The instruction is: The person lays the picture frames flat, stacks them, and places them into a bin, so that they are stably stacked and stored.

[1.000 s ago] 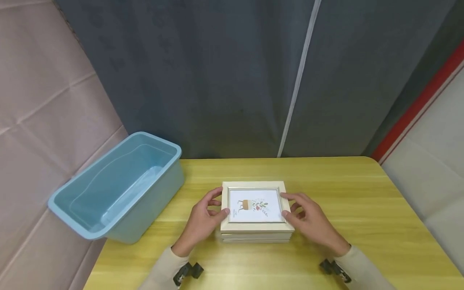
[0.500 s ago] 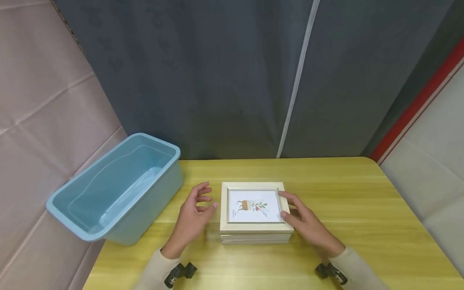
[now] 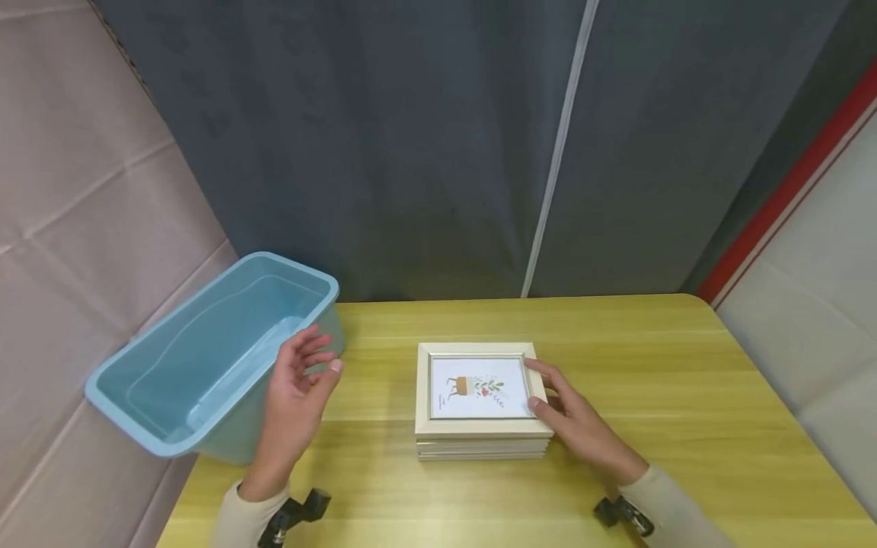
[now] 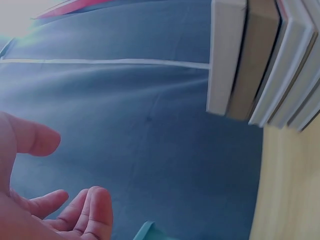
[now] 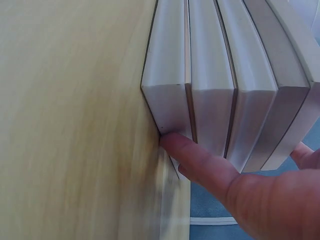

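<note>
A stack of picture frames lies on the table, cream-edged, the top one showing a print of a plant in a brown pot. At the stack's right side rests my right hand, thumb and fingertips touching the top frame's edge. The right wrist view has one finger lying along the side of the stacked frames, its tip at the lowest one. Apart from the stack, my left hand holds nothing, its fingers loosely bent. It appears in front of the blue bin in the head view.
The blue bin stands at the table's left, with nothing visible inside. A dark curtain hangs behind the wooden table. Pale cloth covers the left side, and a white panel with a red edge stands at the right.
My left hand has come off the stack's left edge and moved left to the bin. My right hand stays at the stack's right side, and the frames have not visibly moved.
</note>
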`<action>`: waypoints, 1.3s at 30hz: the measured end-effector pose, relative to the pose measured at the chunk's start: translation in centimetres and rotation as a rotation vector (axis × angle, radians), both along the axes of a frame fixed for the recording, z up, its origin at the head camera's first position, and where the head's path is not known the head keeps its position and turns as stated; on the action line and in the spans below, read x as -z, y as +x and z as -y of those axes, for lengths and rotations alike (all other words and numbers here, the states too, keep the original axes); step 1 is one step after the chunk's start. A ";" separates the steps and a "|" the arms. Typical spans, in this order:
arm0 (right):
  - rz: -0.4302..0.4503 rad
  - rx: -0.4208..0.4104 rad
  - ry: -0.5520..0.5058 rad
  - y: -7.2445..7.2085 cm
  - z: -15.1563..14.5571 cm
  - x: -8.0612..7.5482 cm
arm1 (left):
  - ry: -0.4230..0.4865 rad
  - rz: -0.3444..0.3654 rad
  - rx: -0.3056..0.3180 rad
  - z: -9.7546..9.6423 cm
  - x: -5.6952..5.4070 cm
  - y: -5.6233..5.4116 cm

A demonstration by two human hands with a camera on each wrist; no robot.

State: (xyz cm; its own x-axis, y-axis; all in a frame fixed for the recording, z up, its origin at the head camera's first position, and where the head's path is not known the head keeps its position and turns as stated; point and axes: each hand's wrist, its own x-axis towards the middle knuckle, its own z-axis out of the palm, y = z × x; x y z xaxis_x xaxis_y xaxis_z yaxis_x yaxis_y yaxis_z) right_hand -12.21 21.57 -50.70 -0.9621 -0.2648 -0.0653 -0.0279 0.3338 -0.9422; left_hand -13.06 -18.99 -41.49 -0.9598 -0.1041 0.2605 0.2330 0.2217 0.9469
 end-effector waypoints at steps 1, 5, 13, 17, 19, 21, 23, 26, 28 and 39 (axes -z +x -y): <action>0.000 0.001 0.001 0.0 0.0 0.0 | 0.005 -0.008 -0.014 0.3 -0.2 0.1; 0.008 0.000 -0.002 -0.1 -0.1 0.0 | 0.018 -0.024 -0.082 1.3 -0.8 0.6; -0.001 0.001 -0.008 -0.1 -0.1 0.0 | 0.046 -0.066 -0.256 4.1 -1.8 1.9; -0.003 -0.008 -0.001 -0.1 0.0 0.0 | 0.117 -0.061 -0.355 6.4 -2.3 2.6; -0.005 -0.012 0.002 -0.1 0.1 0.1 | 0.156 -0.067 -0.396 7.5 -2.5 2.9; -0.005 -0.015 0.003 -0.1 0.1 0.1 | 0.198 -0.085 -0.427 8.6 -2.6 2.9; -0.004 -0.016 0.009 -0.1 0.1 0.0 | 0.234 -0.099 -0.456 9.6 -2.6 3.0; 0.001 -0.019 0.012 0.0 0.1 0.0 | 0.304 -0.115 -0.499 10.9 -2.4 3.1; 0.004 -0.020 0.013 0.1 0.1 0.0 | 0.338 -0.123 -0.543 11.6 -2.3 3.2; 0.004 -0.021 0.008 0.1 0.1 -0.2 | 0.336 -0.067 -0.772 14.1 -1.3 3.2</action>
State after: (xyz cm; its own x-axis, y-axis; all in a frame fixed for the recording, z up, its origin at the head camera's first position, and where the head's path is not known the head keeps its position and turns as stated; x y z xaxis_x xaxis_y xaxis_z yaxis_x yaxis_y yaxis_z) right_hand -12.15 21.46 -50.50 -0.9561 -0.2842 -0.0715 -0.0309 0.3404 -0.9398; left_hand -9.85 -33.09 -40.16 -0.5713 -0.8065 0.1525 0.1896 0.0511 0.9805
